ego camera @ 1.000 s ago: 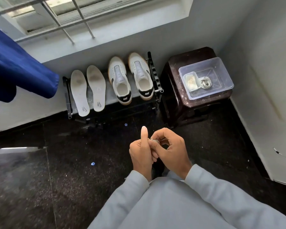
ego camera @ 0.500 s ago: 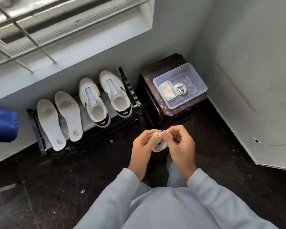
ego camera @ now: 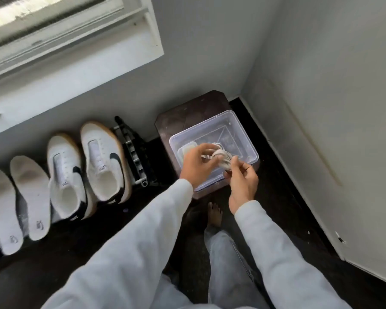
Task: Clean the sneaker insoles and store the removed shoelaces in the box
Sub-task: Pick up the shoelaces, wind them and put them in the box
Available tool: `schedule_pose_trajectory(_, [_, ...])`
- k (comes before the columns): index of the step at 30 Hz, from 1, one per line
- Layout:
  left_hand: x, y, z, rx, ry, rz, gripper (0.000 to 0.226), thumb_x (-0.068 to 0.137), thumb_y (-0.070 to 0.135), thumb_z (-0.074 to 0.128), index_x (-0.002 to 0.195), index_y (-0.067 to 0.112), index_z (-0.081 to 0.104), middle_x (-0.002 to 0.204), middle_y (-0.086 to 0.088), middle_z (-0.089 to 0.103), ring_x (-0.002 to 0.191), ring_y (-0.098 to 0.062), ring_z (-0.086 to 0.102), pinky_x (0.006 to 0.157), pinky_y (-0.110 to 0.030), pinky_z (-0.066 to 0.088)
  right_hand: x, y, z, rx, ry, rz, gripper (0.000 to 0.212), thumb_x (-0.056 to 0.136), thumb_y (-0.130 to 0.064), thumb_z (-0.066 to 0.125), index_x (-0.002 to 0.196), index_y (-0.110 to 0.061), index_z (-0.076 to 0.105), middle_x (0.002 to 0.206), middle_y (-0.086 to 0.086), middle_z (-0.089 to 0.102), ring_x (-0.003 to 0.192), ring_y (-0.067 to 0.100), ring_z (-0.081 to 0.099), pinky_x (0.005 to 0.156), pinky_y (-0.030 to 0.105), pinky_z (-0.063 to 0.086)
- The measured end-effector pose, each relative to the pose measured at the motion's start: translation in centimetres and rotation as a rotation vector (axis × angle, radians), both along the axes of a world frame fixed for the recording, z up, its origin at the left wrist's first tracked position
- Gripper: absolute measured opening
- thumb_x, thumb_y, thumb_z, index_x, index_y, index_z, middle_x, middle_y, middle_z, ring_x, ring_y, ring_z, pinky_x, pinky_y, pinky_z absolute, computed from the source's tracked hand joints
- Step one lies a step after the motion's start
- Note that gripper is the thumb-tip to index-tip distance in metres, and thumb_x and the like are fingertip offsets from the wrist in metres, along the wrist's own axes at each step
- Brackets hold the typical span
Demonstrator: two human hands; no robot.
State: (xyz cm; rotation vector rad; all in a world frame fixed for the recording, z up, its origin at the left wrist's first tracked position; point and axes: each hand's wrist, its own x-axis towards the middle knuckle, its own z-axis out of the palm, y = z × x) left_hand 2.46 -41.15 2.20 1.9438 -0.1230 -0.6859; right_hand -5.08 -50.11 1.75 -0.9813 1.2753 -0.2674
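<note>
A clear plastic box (ego camera: 243, 130) stands on a dark brown stool (ego camera: 187, 114) in the room's corner. My left hand (ego camera: 196, 165) and my right hand (ego camera: 243, 181) both pinch a coiled white shoelace (ego camera: 222, 158) just above the box's near half. Inside the box, a small white item (ego camera: 184, 150) shows behind my left hand; the rest of the contents are hidden by my hands. Two white sneakers (ego camera: 103, 161) without laces and two white insoles (ego camera: 29, 197) lie side by side on a low black rack (ego camera: 132, 150) to the left.
A window with a white sill (ego camera: 76, 70) runs above the rack. White walls meet at the corner behind the stool. My bare foot (ego camera: 214, 214) stands on the dark speckled floor just in front of the stool.
I have stepped toward the stool, and both hands have carried the coiled shoelace forward, from in front of my body to over the box.
</note>
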Motion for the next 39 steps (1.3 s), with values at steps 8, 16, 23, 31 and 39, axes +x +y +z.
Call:
schedule_pose_trajectory(8, [7.8, -7.9, -8.7, 0.305, -0.116, -0.179, 0.016, 0.093, 0.018, 0.071, 0.105, 0.009, 0.076, 0.101, -0.008, 0.078, 0.096, -0.022, 0.073, 0.09, -0.025, 0.051, 6.1, -5.8, -8.5, -0.041, 0.199, -0.017, 0.02, 0.096, -0.034, 0.062, 0.1, -0.015, 0.065, 0.104, 0.005, 0.071, 0.095, 0.018, 0.068, 0.075, 0.025, 0.055])
schedule_pose_trajectory(16, [10.0, -10.5, -12.5, 0.448, -0.21, -0.393, 0.016, 0.092, 0.015, 0.065, 0.104, 0.013, 0.077, 0.103, -0.007, 0.078, 0.098, -0.028, 0.07, 0.092, -0.04, 0.056, 7.3, -7.4, -12.0, -0.041, 0.281, 0.12, 0.007, 0.098, -0.021, 0.059, 0.101, -0.015, 0.061, 0.107, 0.005, 0.069, 0.091, 0.018, 0.072, 0.068, 0.02, 0.058])
schedule_pose_trajectory(23, [9.3, -11.3, -12.7, 0.456, -0.245, -0.415, 0.032, 0.096, 0.02, 0.066, 0.126, 0.009, 0.067, 0.124, -0.016, 0.071, 0.11, -0.032, 0.068, 0.094, -0.038, 0.054, 7.1, -8.3, -12.5, -0.162, 0.333, 0.189, 0.005, 0.097, -0.008, 0.059, 0.098, -0.01, 0.064, 0.1, 0.008, 0.069, 0.087, 0.022, 0.072, 0.066, 0.022, 0.058])
schedule_pose_trajectory(31, [8.1, -7.8, -10.2, 0.442, -0.359, -0.277, 0.022, 0.096, 0.01, 0.062, 0.115, 0.004, 0.071, 0.114, -0.017, 0.071, 0.095, -0.036, 0.069, 0.085, -0.04, 0.055, 6.3, -7.2, -10.3, -0.317, 0.348, 0.308, 0.024, 0.098, -0.009, 0.056, 0.122, -0.009, 0.06, 0.129, 0.011, 0.058, 0.095, 0.016, 0.064, 0.083, 0.03, 0.058])
schedule_pose_trajectory(39, [0.0, 0.7, -5.6, 0.503, -0.465, -0.255, 0.026, 0.095, 0.015, 0.064, 0.12, 0.009, 0.065, 0.129, -0.013, 0.063, 0.108, -0.033, 0.067, 0.073, -0.046, 0.062, 0.9, -2.8, -6.2, -0.755, 0.293, 1.105, 0.047, 0.102, -0.027, 0.049, 0.147, -0.016, 0.039, 0.158, 0.002, 0.029, 0.146, 0.023, 0.029, 0.114, 0.039, 0.035])
